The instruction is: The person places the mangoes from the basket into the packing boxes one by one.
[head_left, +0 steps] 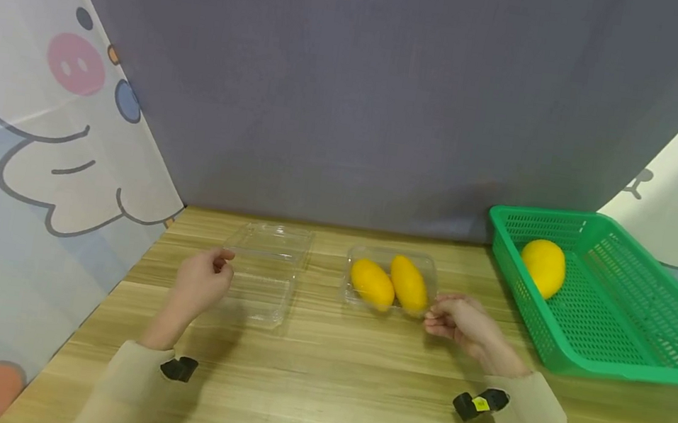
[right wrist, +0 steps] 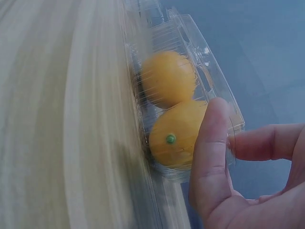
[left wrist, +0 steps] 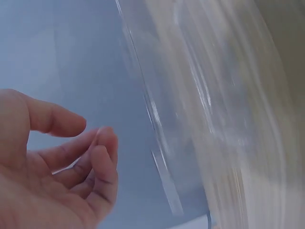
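Note:
My right hand (head_left: 464, 322) pinches the near right corner of a clear plastic fruit box (head_left: 336, 290), thumb on one side and a finger on the other in the right wrist view. Inside it lie two yellow mangoes, a left one (head_left: 372, 284) and a right one (head_left: 409, 284); a green stem spot shows on the nearer mango (right wrist: 176, 136) in the right wrist view. My left hand (head_left: 200, 286), fingers loosely bent and holding nothing, hovers at the left edge of a second clear plastic box (head_left: 258, 287), whose lid (head_left: 276, 235) is folded back.
A green slotted basket (head_left: 614, 369) stands at the right with one yellow mango (head_left: 544, 268) in it. A grey wall (head_left: 354, 99) rises behind the wooden table (head_left: 315, 394), and cartoon-printed sheets (head_left: 35, 128) flank it.

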A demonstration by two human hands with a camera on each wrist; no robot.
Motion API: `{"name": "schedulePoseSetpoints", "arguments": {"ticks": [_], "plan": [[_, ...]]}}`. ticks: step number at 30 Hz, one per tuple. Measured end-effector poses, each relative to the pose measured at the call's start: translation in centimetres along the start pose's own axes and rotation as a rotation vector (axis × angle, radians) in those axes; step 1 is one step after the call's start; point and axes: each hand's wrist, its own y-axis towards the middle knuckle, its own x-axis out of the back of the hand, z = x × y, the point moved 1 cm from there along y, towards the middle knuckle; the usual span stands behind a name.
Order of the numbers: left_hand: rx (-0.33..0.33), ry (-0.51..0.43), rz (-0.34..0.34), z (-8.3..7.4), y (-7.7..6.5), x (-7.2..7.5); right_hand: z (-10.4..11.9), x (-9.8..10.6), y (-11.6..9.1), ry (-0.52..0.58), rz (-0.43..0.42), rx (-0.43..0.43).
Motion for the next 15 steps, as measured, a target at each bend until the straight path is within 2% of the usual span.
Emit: {"name": "schedulePoseSetpoints", "arguments": {"ticks": [4, 8, 11, 15], "plan": [[0.024, 0.1, -0.01, 1.4, 0.2, 1.1, 0.1, 0.3, 0.3, 0.015, -0.011, 0.006], [0.045, 0.213, 0.012, 3.1, 0.6, 1.8, 0.1, 0.6, 0.4, 0.022, -0.036, 0.011], [0.069, 0.236, 0.056, 4.3, 0.9, 2.2, 0.1, 0.8, 0.5, 0.021, -0.04, 0.019], [0.101, 0.211, 0.118, 5.3, 1.2, 2.5, 0.4, 1.2, 0.6, 0.023, -0.055, 0.016]]}}
